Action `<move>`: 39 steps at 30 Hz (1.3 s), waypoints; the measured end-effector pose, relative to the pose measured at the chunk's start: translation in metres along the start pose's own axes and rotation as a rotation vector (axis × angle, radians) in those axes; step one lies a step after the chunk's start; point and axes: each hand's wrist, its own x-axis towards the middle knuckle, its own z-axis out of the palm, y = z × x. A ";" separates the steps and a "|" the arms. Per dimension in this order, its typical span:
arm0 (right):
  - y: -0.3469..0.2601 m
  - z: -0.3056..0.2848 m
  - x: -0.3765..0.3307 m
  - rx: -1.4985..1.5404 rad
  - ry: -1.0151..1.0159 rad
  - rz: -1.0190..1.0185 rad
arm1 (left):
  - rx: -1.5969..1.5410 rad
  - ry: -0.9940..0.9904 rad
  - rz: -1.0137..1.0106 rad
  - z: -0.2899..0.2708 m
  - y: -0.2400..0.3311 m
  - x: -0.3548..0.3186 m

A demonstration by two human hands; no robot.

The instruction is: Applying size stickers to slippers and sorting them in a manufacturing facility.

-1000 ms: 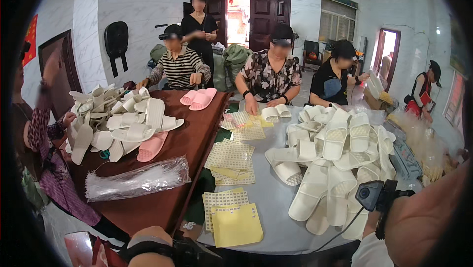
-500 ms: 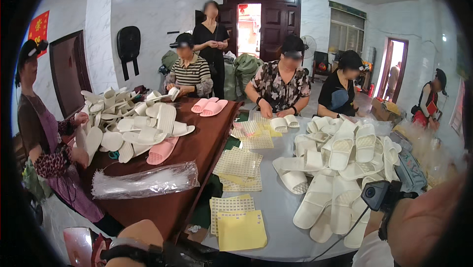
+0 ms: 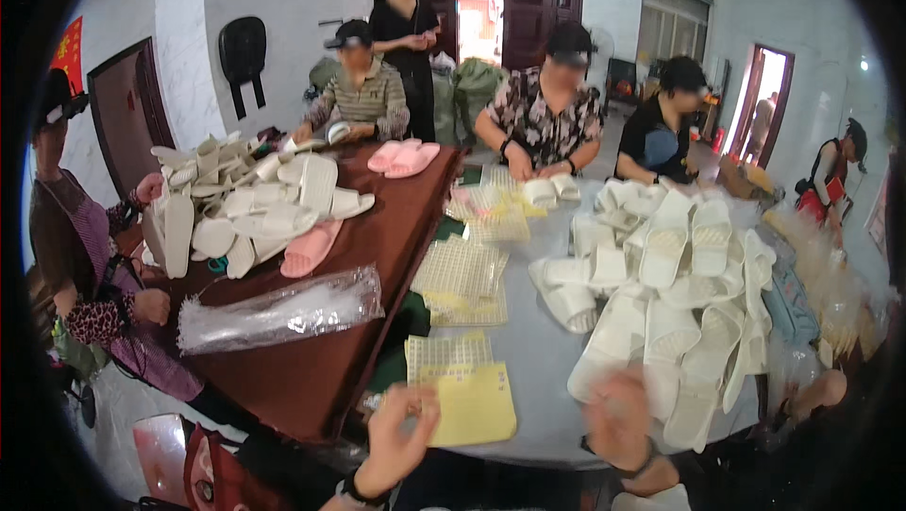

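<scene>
Left hand (image 3: 401,431) and right hand (image 3: 620,417) positioned at the near edge of the grey table (image 3: 542,407).
The left hand is held with fingers bent at the near left corner of the yellow sheet (image 3: 475,407); whether anything is pinched cannot be told. The right hand is blurred at the near side of the white slipper pile (image 3: 672,327); its grip and any contact cannot be determined. The white slipper pile is located on the right part of the grey table. Label sheets (image 3: 460,270) are laid beyond the yellow sheet. On the brown table (image 3: 283,398), a clear plastic bag (image 3: 283,311) is placed.
</scene>
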 end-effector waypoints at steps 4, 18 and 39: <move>0.090 0.106 -0.108 0.150 -0.472 0.449 | 0.318 -0.042 -0.324 0.044 -0.155 -0.055; 0.080 0.173 -0.123 0.071 -0.501 0.622 | 0.286 -0.002 -0.629 0.092 -0.202 -0.020; 0.092 0.197 -0.143 0.514 -0.312 0.852 | -0.685 -0.126 -0.909 0.091 -0.174 -0.035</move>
